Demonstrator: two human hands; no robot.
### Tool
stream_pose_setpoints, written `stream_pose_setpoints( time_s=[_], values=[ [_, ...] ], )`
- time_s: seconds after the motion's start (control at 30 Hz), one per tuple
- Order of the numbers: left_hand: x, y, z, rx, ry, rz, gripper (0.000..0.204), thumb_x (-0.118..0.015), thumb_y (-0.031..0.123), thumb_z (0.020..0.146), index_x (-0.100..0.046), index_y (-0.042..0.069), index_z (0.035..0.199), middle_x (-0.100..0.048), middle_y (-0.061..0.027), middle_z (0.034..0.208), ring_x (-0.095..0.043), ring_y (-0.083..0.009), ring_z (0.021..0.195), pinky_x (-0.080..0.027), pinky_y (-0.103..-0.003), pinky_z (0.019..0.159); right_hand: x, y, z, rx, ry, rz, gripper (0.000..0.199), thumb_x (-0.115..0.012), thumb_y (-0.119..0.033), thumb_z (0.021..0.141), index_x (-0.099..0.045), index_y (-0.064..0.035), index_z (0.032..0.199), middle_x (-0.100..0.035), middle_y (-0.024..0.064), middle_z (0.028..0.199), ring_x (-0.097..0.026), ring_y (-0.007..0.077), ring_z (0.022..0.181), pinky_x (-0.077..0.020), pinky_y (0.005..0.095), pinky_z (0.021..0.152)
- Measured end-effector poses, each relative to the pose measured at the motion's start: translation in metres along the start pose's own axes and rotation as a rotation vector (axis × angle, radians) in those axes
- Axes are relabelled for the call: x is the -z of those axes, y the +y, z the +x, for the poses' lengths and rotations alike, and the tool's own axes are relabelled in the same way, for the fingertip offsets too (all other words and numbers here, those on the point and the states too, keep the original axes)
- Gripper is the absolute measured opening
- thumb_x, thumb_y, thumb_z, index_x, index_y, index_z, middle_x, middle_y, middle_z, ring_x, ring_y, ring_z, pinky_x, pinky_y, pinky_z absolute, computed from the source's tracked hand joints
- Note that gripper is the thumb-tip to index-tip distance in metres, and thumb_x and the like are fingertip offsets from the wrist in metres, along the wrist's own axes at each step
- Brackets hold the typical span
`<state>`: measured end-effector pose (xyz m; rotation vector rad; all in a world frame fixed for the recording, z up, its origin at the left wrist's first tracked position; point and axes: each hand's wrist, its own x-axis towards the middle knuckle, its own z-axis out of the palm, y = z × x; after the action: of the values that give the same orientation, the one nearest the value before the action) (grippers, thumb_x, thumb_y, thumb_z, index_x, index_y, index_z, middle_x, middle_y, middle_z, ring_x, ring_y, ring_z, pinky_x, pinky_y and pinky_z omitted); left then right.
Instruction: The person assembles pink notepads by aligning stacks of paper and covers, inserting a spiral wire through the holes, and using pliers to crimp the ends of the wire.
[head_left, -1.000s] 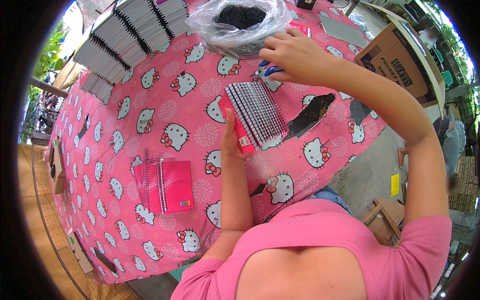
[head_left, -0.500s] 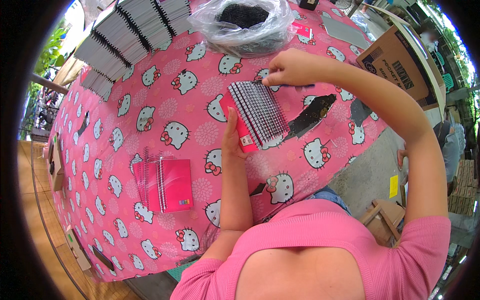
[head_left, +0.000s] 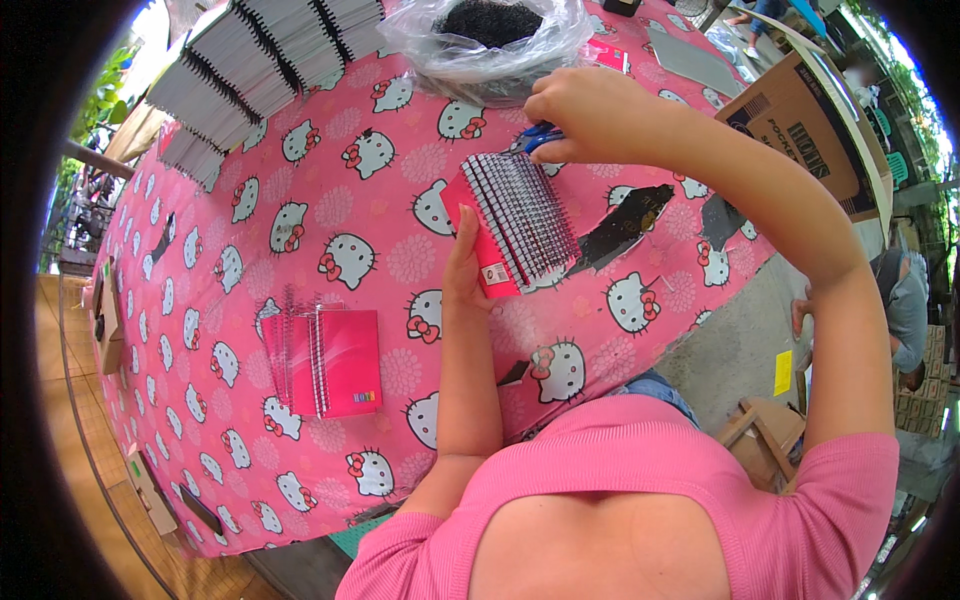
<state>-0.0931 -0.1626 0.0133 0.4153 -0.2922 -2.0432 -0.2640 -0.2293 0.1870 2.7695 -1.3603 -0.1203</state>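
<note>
A stack of small spiral-bound notebooks (head_left: 490, 255) with pink covers stands tilted over the table, coil side up and to the right. My left hand (head_left: 466, 270) is closed round its near left side, thumb on the pink cover. At the stack's far end my right hand (head_left: 590, 115) grips what look like blue-handled pliers (head_left: 541, 137). Their tip is at the far ends of the coils; the jaws are too small to make out. Left of my left arm lies a loose pile of pink spiral notebooks (head_left: 348, 362), some coils sticking out.
A pink cat-patterned cloth (head_left: 410, 258) covers the table, with torn dark patches on the right. Tall stacks of black-coiled books (head_left: 225, 80) stand far left. A clear plastic bag (head_left: 480, 75) of black material sits at the back. A cardboard box (head_left: 800, 135) and another person (head_left: 905, 310) are at right.
My right hand has risen slightly and turned, and the blue handles now show beneath its fingers. The notebook stack and my left hand have barely shifted.
</note>
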Motion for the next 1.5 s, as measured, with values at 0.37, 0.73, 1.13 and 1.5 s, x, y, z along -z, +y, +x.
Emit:
stream_pose_setpoints(
  time_s=[0.37,0.73,1.13,1.5],
  values=[
    [-0.005,0.000,-0.001,0.003,0.025,0.029,0.060,-0.054,0.048,0.088,-0.045,0.002,0.125,-0.060,-0.0149,0.113,-0.064,-0.0253,0.096,-0.055,-0.042,0.081,-0.007,0.002,-0.010,0.017,0.182,-0.142,0.033,-0.071,-0.033,0.074,-0.060,-0.0064,0.091,-0.059,0.0058,0.087,-0.059,0.0240,0.091,-0.0435,0.0399,0.080],
    [-0.001,-0.002,0.001,0.022,0.029,0.023,0.058,-0.055,0.047,0.088,-0.045,0.002,0.125,-0.061,-0.0139,0.111,-0.064,-0.0243,0.095,-0.056,-0.042,0.080,0.005,-0.001,0.006,0.021,0.029,-0.102,0.027,-0.071,-0.029,0.071,-0.062,-0.0052,0.077,-0.059,0.0065,0.077,-0.061,0.0250,0.081,-0.0474,0.0413,0.070],
    [-0.002,-0.003,0.003,0.035,0.010,0.010,0.058,-0.056,0.047,0.087,-0.046,0.003,0.123,-0.061,-0.0135,0.110,-0.065,-0.0234,0.092,-0.056,-0.040,0.078,-0.002,-0.004,-0.010,-0.041,0.070,-0.046,0.031,-0.067,-0.033,0.078,-0.059,-0.0041,0.085,-0.057,0.0073,0.081,-0.061,0.0248,0.079,-0.0476,0.0421,0.068],
    [0.001,-0.003,0.003,0.033,0.053,0.021,0.059,-0.058,0.046,0.086,-0.046,0.002,0.123,-0.061,-0.0139,0.112,-0.064,-0.0242,0.094,-0.056,-0.040,0.080,0.017,-0.007,0.004,0.066,0.028,-0.125,0.030,-0.074,-0.029,0.069,-0.060,-0.0105,0.088,-0.056,0.0028,0.091,-0.056,0.0209,0.095,-0.0425,0.0382,0.082]
  ],
)
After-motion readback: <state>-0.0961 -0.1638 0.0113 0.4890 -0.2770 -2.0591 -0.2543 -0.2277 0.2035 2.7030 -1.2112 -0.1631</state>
